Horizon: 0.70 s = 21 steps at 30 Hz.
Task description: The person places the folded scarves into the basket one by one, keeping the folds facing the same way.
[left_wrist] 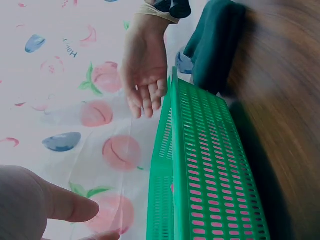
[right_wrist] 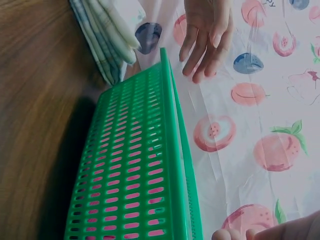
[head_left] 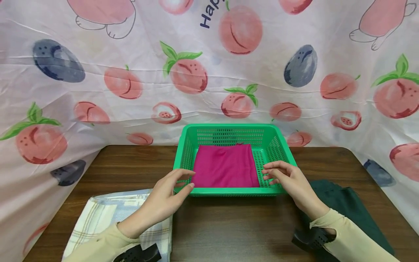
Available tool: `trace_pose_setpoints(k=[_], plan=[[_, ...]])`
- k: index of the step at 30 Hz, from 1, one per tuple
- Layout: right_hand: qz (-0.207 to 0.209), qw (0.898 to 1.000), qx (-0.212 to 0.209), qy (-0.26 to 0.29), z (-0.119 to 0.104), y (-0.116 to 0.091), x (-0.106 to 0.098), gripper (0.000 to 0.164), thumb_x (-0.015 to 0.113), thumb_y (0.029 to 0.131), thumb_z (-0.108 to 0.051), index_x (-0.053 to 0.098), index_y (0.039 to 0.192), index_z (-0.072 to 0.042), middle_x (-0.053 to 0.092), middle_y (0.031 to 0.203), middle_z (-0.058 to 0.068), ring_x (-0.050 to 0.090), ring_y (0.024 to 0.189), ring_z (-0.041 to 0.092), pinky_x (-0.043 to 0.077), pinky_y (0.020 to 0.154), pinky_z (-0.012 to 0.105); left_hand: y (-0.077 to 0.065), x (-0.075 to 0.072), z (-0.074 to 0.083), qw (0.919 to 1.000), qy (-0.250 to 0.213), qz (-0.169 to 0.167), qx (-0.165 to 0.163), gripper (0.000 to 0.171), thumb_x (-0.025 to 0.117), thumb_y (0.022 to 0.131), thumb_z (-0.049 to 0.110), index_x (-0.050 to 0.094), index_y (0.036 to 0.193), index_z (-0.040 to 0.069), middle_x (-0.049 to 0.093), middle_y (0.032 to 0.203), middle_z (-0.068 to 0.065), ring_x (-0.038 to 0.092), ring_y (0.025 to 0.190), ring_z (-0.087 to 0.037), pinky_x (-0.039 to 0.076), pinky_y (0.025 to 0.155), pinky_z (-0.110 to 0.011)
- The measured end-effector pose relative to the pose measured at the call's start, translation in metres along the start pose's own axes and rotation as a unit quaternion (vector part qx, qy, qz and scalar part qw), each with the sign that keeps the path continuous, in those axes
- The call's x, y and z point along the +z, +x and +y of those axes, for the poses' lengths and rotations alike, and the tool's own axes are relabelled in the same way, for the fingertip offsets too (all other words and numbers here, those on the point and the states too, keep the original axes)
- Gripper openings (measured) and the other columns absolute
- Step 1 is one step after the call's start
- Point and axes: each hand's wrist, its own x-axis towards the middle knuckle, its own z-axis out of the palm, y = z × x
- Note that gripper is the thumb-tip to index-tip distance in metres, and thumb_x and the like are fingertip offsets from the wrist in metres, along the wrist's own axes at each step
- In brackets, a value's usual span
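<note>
A folded magenta cloth (head_left: 225, 167) lies inside a green plastic basket (head_left: 229, 191), covering much of its floor. My left hand (head_left: 167, 194) hovers at the basket's left front corner, fingers relaxed and holding nothing. Over the right side of the basket is my right hand (head_left: 288, 183), its fingers loosely bent around nothing. In the left wrist view the right hand (left_wrist: 145, 70) hangs above the rim with slack fingers. The right wrist view shows the left hand (right_wrist: 207, 37) likewise above the rim, and magenta shows through the slots in the basket's wall (right_wrist: 125, 165).
A folded plaid cloth (head_left: 98, 218) lies on the brown wooden table (head_left: 229, 233) at the left, partly under my left forearm. To the right, a dark green cloth (head_left: 350, 211) sits beneath my right forearm. Behind the basket hangs a fruit-printed curtain (head_left: 209, 102).
</note>
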Motion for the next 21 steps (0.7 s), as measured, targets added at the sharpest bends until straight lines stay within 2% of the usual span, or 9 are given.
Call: trace_pose_setpoints(k=[3,9,16,21], plan=[[-0.006,1.000,-0.001,0.010,0.002,-0.009,-0.002,0.033,0.054,0.099,-0.024,0.058,0.118,0.003,0.068,0.106,0.010,0.067,0.085,0.012,0.055,0.076,0.031,-0.013,-0.006,-0.002,0.9998,0.010,0.019,-0.001,0.027,0.060,0.094,0.018,0.061,0.121,0.019,0.059,0.126,0.001,0.064,0.106,-0.026,0.052,0.083,-0.042],[-0.014,1.000,-0.011,0.017,0.006,-0.024,-0.006,0.030,0.054,0.099,-0.020,0.057,0.115,0.005,0.069,0.094,0.010,0.067,0.081,0.017,0.055,0.072,0.030,-0.031,-0.017,-0.007,0.9963,0.050,0.064,0.026,0.025,0.062,0.093,0.018,0.063,0.118,0.020,0.062,0.118,0.005,0.064,0.102,-0.020,0.052,0.082,-0.041],[-0.037,0.999,-0.031,0.010,0.012,-0.037,-0.008,0.029,0.052,0.100,-0.019,0.056,0.115,0.005,0.069,0.087,0.005,0.066,0.079,0.018,0.054,0.069,0.028,-0.045,-0.028,-0.016,0.9922,0.091,0.081,0.027,0.022,0.062,0.094,0.021,0.063,0.115,0.023,0.062,0.115,0.009,0.062,0.099,-0.015,0.052,0.079,-0.037],[-0.052,0.998,-0.042,-0.004,0.016,-0.043,-0.011,0.028,0.052,0.099,-0.018,0.057,0.112,0.006,0.068,0.085,0.003,0.066,0.078,0.019,0.055,0.068,0.029,-0.051,-0.034,-0.028,0.9892,0.115,0.091,0.014,0.021,0.063,0.093,0.022,0.062,0.114,0.024,0.062,0.114,0.008,0.063,0.097,-0.019,0.051,0.075,-0.036]])
